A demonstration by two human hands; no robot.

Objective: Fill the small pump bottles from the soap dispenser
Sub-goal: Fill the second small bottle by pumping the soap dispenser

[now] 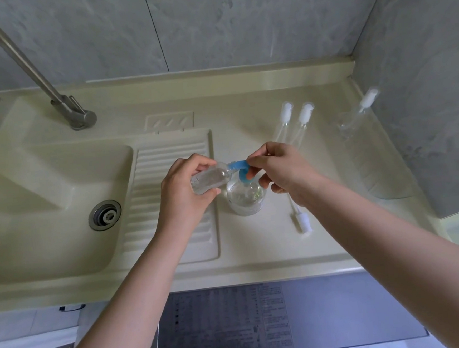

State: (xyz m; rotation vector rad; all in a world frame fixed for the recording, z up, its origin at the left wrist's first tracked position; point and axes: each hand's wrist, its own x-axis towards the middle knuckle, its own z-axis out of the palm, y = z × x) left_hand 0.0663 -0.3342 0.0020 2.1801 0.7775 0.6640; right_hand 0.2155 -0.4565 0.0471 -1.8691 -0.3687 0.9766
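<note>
The right hand is covering the back of the soap dispenser's blue pump head and the upper part of a loose white pump's tube. The left hand is hiding the base of the small bottle. The picture's left edge is cutting off the faucet's spout. The clear bottle by the wall is looking blurred.

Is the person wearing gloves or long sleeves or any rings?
No gloves. The left hand and right hand are both bare, and both forearms are bare right down to the picture's edge, so no sleeves show. No rings, watch or bracelets show on the sides facing the camera.
</note>
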